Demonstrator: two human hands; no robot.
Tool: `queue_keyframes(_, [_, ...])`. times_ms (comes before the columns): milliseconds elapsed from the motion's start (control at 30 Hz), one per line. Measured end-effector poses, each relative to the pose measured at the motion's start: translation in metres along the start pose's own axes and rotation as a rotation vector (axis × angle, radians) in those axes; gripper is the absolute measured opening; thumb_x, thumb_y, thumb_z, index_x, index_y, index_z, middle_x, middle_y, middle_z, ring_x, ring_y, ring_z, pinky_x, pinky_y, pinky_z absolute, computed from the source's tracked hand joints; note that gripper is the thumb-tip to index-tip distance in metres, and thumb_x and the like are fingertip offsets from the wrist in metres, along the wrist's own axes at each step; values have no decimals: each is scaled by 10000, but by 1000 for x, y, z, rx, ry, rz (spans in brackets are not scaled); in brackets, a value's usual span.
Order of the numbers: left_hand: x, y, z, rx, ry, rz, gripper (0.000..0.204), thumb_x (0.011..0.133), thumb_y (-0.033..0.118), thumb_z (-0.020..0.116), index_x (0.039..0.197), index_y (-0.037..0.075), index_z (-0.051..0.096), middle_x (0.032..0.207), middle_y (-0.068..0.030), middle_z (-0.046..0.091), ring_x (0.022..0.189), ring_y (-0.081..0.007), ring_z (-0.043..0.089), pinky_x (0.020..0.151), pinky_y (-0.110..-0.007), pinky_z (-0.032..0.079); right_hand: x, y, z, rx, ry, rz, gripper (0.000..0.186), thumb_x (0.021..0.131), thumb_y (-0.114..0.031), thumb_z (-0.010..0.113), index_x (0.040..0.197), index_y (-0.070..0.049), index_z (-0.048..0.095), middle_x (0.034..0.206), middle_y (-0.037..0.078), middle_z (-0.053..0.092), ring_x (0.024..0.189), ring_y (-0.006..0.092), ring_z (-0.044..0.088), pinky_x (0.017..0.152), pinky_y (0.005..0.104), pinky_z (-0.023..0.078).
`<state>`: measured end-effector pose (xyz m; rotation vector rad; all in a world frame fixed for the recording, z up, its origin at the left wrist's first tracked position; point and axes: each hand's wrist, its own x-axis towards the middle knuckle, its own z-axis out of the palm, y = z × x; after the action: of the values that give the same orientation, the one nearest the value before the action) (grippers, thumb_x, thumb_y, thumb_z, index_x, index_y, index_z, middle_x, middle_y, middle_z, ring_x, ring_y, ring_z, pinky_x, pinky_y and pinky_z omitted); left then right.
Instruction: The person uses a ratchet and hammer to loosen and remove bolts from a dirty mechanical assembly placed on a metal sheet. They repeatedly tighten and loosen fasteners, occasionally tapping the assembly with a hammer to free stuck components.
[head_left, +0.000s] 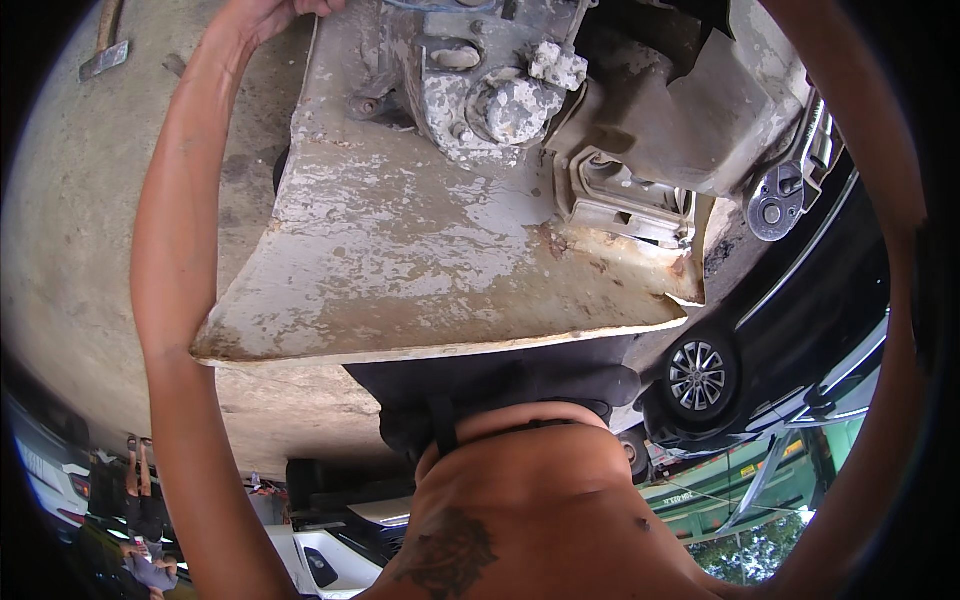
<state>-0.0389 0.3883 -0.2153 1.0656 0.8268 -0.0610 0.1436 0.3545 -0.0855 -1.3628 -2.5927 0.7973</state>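
Observation:
A large bent car body panel [400, 250], coated in worn grey and cream paint with rusty edges, fills the middle. A round, paint-spattered metal housing [515, 105] is on its far part. My left hand [275, 12] is at the panel's far left edge, fingers curled against it; the top of the picture cuts the hand off. My left forearm runs along the panel's left side, close to its near corner. On the right my other forearm reaches up out of the picture, so the right hand is hidden. A ratchet wrench [775, 205] lies right of the panel.
A hammer [105, 62] lies on the concrete floor [80, 200] at the far left. To the right stands a dark car [800, 300] with a spoked wheel [697, 376]. Behind are a white vehicle [318, 560] and people [150, 565] at the lower left.

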Motion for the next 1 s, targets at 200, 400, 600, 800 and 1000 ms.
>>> queue_keyframes(200, [0, 6, 5, -53, 9, -16, 288, 1019, 213, 592, 754, 99, 572, 534, -36, 547, 434, -207, 616, 420, -329, 539, 6, 8, 11, -195, -2, -13, 357, 963, -245, 559, 902, 63, 728, 909, 298, 717, 880, 429, 711, 789, 493, 562])
queue_keyframes(400, [1, 3, 1, -74, 26, -54, 243, 1012, 204, 597, 800, 86, 573, 538, -39, 546, 442, -222, 623, 428, -340, 545, 11, 10, 14, -223, -4, -26, 345, 953, -241, 571, 905, 60, 733, 914, 295, 720, 885, 427, 714, 791, 491, 564])
queue_keyframes(600, [3, -4, -6, -102, 42, -58, 256, 999, 183, 619, 768, 75, 596, 548, -53, 573, 433, -229, 622, 414, -341, 539, 13, 10, 15, -217, 0, -22, 333, 943, -236, 583, 909, 57, 737, 920, 292, 722, 891, 425, 717, 792, 488, 567])
queue_keyframes(800, [-2, 3, 2, -114, 62, -48, 254, 1005, 171, 615, 772, 70, 613, 550, -59, 578, 430, -236, 620, 407, -342, 533, 15, 13, 20, -230, -11, -17, 322, 932, -231, 594, 912, 54, 741, 925, 289, 725, 897, 423, 719, 794, 486, 569])
queue_keyframes(1000, [5, -10, -10, -141, 30, -57, 183, 1014, 191, 624, 875, 73, 629, 546, -37, 563, 437, -231, 609, 414, -345, 516, 16, 11, 23, -258, 5, -14, 311, 922, -227, 606, 916, 51, 745, 930, 287, 728, 903, 421, 722, 796, 483, 572])
